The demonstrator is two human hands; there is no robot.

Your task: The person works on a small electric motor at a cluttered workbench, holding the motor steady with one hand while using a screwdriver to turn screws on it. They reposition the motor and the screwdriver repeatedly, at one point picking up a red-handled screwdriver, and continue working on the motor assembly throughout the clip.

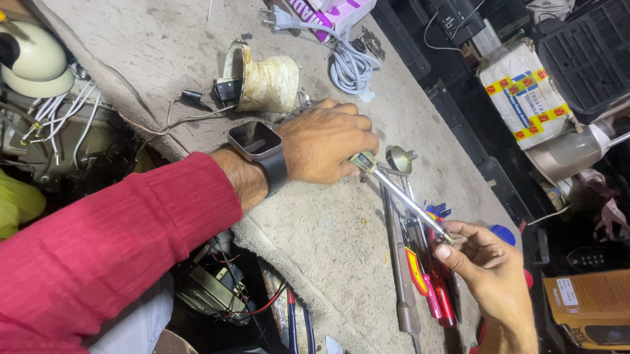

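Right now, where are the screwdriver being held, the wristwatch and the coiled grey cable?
screwdriver (410,202), head view, middle of its metal shaft.
wristwatch (255,139), head view, its dark square face.
coiled grey cable (351,64), head view, the bundled loops.

Left hand (327,142) grips a screwdriver (402,194) (right hand (489,268) pinches its tip).

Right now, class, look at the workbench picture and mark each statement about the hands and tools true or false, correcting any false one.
1. The left hand grips a screwdriver by its handle. True.
2. The right hand rests flat on the bench. False: its fingers pinch the screwdriver's tip.
3. A watch sits on the left wrist. True.
4. The sleeve is blue. False: it is red.
5. A grey cable lies coiled on the workbench. True.
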